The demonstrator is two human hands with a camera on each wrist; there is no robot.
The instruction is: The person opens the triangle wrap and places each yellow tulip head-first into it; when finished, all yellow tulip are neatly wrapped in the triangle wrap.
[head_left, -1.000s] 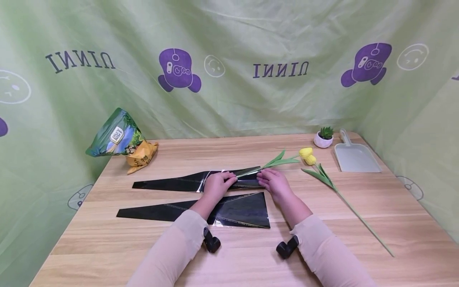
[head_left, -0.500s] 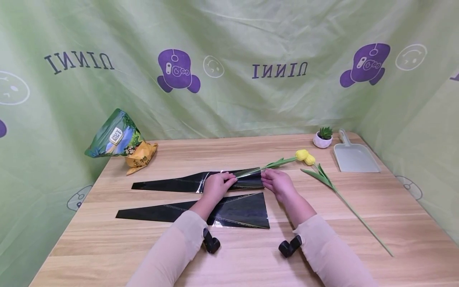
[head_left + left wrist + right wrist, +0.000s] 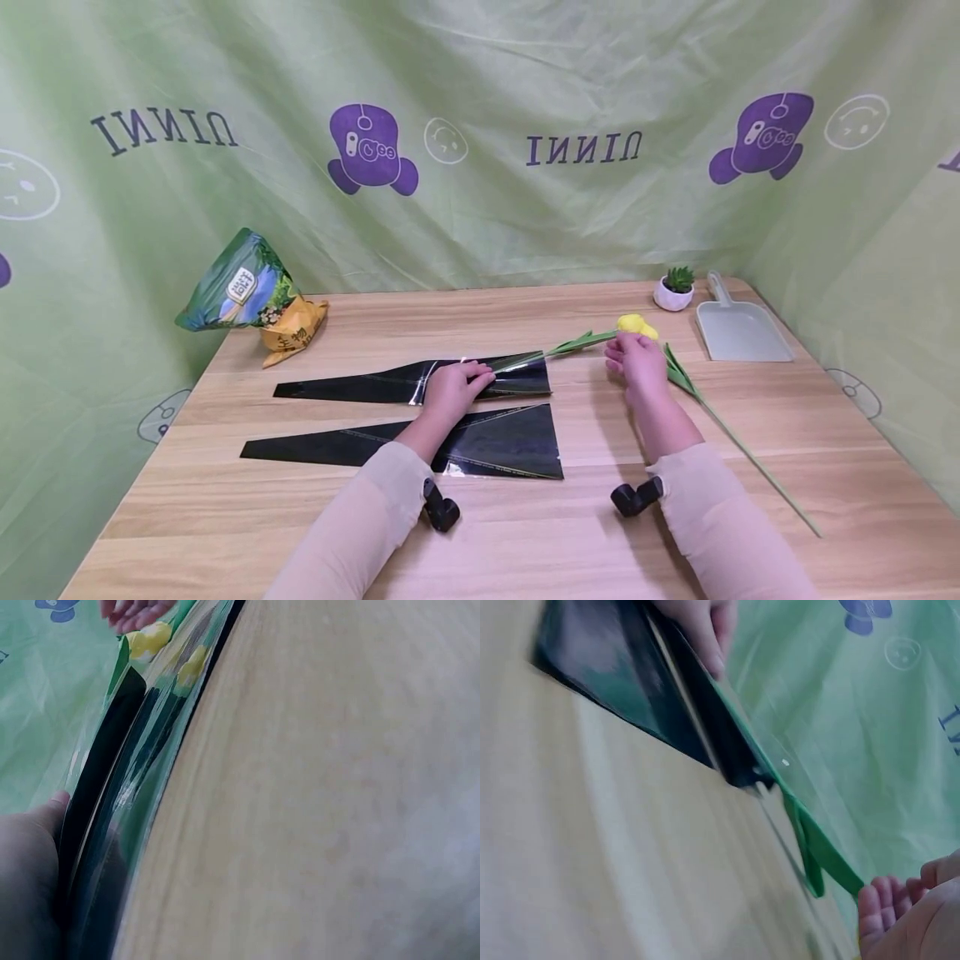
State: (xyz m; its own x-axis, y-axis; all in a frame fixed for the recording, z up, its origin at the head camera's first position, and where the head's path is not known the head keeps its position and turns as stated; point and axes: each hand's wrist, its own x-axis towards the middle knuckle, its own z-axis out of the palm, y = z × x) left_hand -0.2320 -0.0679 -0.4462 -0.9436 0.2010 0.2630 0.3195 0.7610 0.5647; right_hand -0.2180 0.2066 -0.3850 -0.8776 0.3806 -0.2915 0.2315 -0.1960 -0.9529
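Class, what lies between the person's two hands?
The far black wrapper's wide end, a tulip's green leaves and stem, and some tabletop; the head view shows this.

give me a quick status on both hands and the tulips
Left hand holding far black sleeve. Right hand at the yellow blooms, grip unclear. One tulip running along the sleeve. Possible snag: second tulip, blooms overlapping in head view.

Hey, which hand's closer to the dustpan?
Right: the right hand is by the tulip heads, left of the dustpan; the left hand is farther left, on a black wrapper.
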